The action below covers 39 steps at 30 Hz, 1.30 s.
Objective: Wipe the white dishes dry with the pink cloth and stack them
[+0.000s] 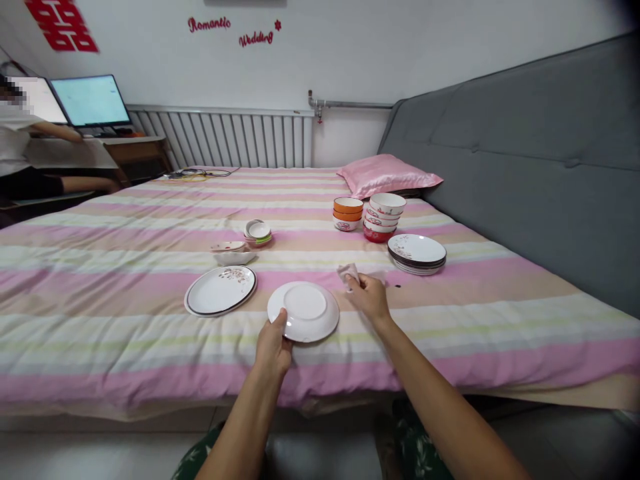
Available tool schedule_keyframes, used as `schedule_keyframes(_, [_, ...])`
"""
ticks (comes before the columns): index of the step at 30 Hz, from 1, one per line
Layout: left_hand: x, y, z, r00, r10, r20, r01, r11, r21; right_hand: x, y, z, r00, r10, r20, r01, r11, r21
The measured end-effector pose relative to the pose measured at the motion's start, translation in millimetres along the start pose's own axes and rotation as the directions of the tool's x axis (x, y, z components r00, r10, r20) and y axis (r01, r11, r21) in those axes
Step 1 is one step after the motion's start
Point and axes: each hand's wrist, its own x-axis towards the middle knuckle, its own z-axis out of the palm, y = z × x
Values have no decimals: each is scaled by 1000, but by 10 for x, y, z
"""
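Observation:
My left hand (274, 343) grips the near left edge of a white plate (304, 312), thumb on top. The plate's underside, with its foot ring, faces up. To the right of it, my right hand (369, 293) is closed on a crumpled whitish tissue or cloth (349, 273), apart from the plate. Left of the plate lies an oval white plate (221, 291) with a dark rim and floral print, seemingly on top of another. Beyond my right hand a stack of round plates (417, 249) rests on the striped bedspread (150, 347).
Bowls stand in two stacks, orange-topped (348, 207) and white and red (384, 217). Small dishes (258, 232) and rectangular dishes (233, 253) sit at centre left. A pink pillow (387, 175) lies by the grey headboard (525, 153). A person (30, 147) sits at a desk, far left.

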Motion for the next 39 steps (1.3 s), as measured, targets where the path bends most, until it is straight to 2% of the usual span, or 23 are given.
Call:
schedule_keyframes(3, [-51,-63,12,994,-29,102,26,999,31,-66,-67,14,994,-80,69,84,995,-55])
schedule_keyframes(7, [-95,-160,62,974,-77,212,35,981,192,-132,-131,-24,957,-209,200,232,968,-99])
schedule_keyframes(9, [-92,-178,89,974,-85,208,32,969,246,-158,-141,-54,903,-305,304,339,938,-68])
schedule_keyframes(11, [-75,-173,106,975,-79,210,20,963,268,-190,-138,-79,817,-407,408,447,895,-1])
schedule_keyframes(13, [-49,-158,107,972,-62,224,-6,956,292,-234,-131,-94,742,-477,471,519,854,46])
schedule_keyframes(14, [-35,-151,101,972,-48,231,-25,953,302,-263,-128,-97,719,-498,484,544,838,55])
schedule_keyframes(21, [-5,-113,25,958,50,283,-171,892,418,-491,-133,-122,667,-556,496,603,794,78])
schedule_keyframes(23, [-13,-74,-4,931,128,342,-314,759,570,-534,-138,-146,661,-540,521,601,797,64])
schedule_keyframes(25, [-10,-23,-41,884,204,420,-461,521,718,-565,-149,-163,649,-519,556,606,794,33])
schedule_keyframes(27, [8,28,-77,855,228,467,-519,338,785,-589,-163,-160,628,-501,596,622,783,3])
schedule_keyframes(34, [36,80,-105,825,198,530,-538,-18,843,-609,-196,-8,604,-482,635,666,742,-70])
schedule_keyframes(39, [-8,80,-85,826,173,536,-516,-151,843,-576,-218,91,631,-458,626,647,756,-98])
